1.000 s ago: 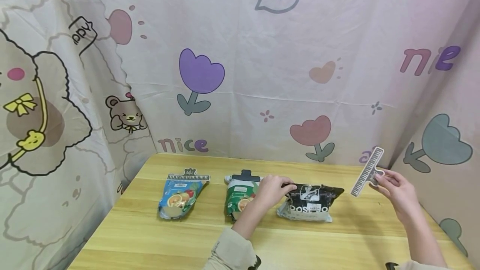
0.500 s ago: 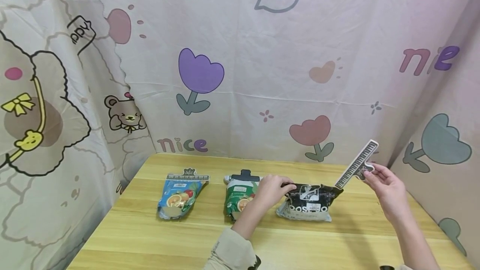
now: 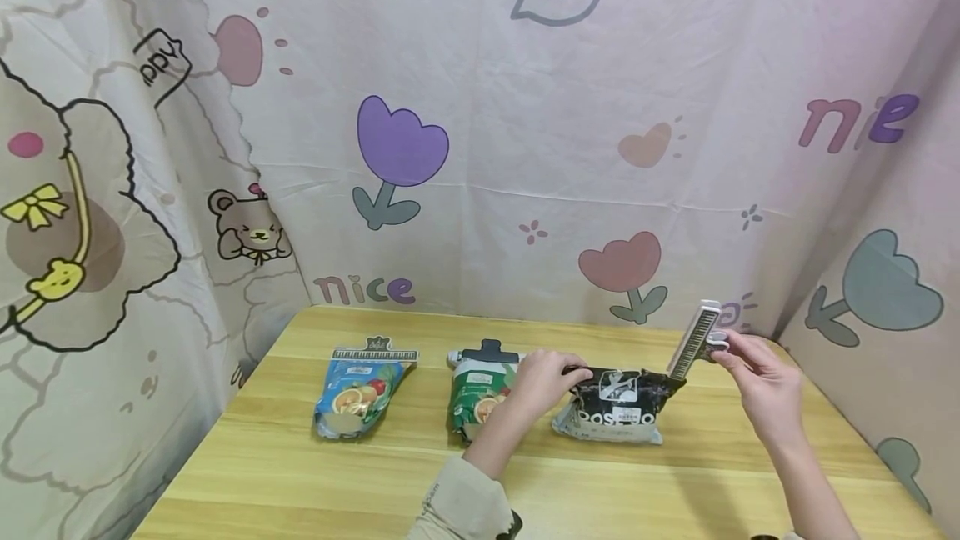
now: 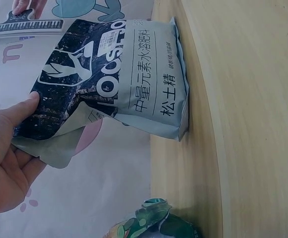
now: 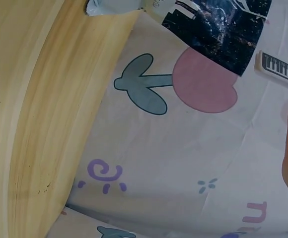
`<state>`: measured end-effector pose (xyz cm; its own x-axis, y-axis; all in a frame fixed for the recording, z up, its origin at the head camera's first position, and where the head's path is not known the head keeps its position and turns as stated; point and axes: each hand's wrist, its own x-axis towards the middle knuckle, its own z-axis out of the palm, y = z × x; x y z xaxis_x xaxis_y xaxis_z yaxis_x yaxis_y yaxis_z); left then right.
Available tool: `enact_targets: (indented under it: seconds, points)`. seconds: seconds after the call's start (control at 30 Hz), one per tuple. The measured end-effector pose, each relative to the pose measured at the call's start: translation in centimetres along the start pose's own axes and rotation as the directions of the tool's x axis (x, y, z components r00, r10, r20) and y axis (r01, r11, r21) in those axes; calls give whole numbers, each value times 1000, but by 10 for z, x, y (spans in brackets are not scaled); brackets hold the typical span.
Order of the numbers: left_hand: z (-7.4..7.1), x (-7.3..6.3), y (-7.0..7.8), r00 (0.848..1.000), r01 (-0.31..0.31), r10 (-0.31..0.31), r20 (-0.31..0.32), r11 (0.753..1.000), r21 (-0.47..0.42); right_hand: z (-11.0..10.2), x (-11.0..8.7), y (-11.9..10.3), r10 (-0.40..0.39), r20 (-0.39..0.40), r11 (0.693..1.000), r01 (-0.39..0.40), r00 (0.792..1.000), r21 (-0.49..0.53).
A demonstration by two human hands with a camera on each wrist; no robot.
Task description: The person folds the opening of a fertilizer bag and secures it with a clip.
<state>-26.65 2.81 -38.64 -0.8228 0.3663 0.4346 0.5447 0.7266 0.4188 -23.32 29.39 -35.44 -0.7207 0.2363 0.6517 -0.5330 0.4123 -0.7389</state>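
A black-and-white fertilizer bag (image 3: 617,408) stands on the table, its top edge level. At its top left corner my left hand (image 3: 542,386) pinches the film between thumb and fingers, as the left wrist view shows on the bag (image 4: 149,84). My right hand (image 3: 767,388) holds a piano-key-patterned bag clip (image 3: 694,345) by its handles. The clip is tilted, its lower end at the bag's top right corner in the head view. The right wrist view has the clip (image 5: 283,69) close above the bag's dark top (image 5: 218,37), with the hand partly cut off.
A blue pouch (image 3: 358,398) with a piano-patterned clip (image 3: 375,354) on top stands at the left. Between it and the fertilizer bag is a green pouch (image 3: 472,407) with a black clip (image 3: 491,350), partly behind my left forearm. A printed curtain (image 3: 480,148) hangs behind the table (image 3: 360,490).
My right hand has moved left with the clip, bringing it from beside the bag to its top right corner. The clip has turned steeper. The left hand and bag stay in place.
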Motion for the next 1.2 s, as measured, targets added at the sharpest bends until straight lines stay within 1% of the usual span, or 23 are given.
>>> enact_targets:
  seconds: [0.07, 0.13, 0.17, 0.2, 0.23, 0.3, 0.4, 0.47, 0.5, 0.7, 0.77, 0.87, 1.0, 1.07, 1.1, 1.2]
  points:
    - [0, 0, 0, 1000, -1, 1, -1, 1000, 2, 2, 0, 1, -35, 23, 998, 36, 999, -51]
    - [0, 0, -1, 1000, -4, 4, -4, 1000, 4, 3, 0, 1, -74, 57, 994, 78, 996, -75]
    - [0, 0, -1, 1000, -5, 5, -4, 1000, 6, 4, 1, 2, -105, 74, 990, 111, 992, -83]
    - [0, 0, -1, 1000, -5, 5, -5, 1000, 8, 6, 1, -1, -153, 95, 983, 161, 984, -84]
    - [0, 0, -1, 1000, -6, 6, -6, 1000, 7, 8, 1, -5, -203, 115, 973, 214, 972, -91]
    - [0, 1, -1, 1000, -4, 4, -6, 1000, 4, 12, 2, -7, -296, 157, 943, 315, 942, -107]
    - [-1, 1, -2, 1000, 4, -3, 2, 1000, -7, 17, 4, -8, -418, 217, 883, 450, 882, -129]
    - [-1, 1, -3, 1000, 7, -7, 9, 1000, -18, 20, 5, -1, -446, 250, 861, 488, 859, -144]
    - [-1, 1, -3, 1000, 9, -8, 13, 1000, -25, 21, 5, 0, -456, 264, 855, 501, 850, -137]
    - [-1, 1, -4, 999, 17, -15, 30, 998, -54, 27, 3, 3, -487, 334, 824, 551, 807, -130]
    - [0, 1, -4, 999, 25, -22, 37, 998, -64, 29, 3, 3, -502, 362, 802, 579, 786, -145]
    - [0, 1, -4, 998, 36, -33, 47, 997, -72, 32, 3, 2, -532, 407, 763, 629, 742, -149]
    - [1, 2, -5, 998, 40, -36, 54, 996, -77, 38, 4, 4, -592, 459, 698, 706, 662, -119]
    - [0, 2, -5, 998, 39, -35, 56, 996, -77, 40, 5, 4, -606, 485, 672, 732, 631, -113]
    - [0, 1, -4, 998, 40, -35, 56, 996, -80, 41, 5, 4, -610, 497, 660, 743, 617, -113]
    - [-1, 1, -4, 998, 39, -35, 57, 996, -82, 43, 4, 3, -599, 535, 635, 761, 596, -137]
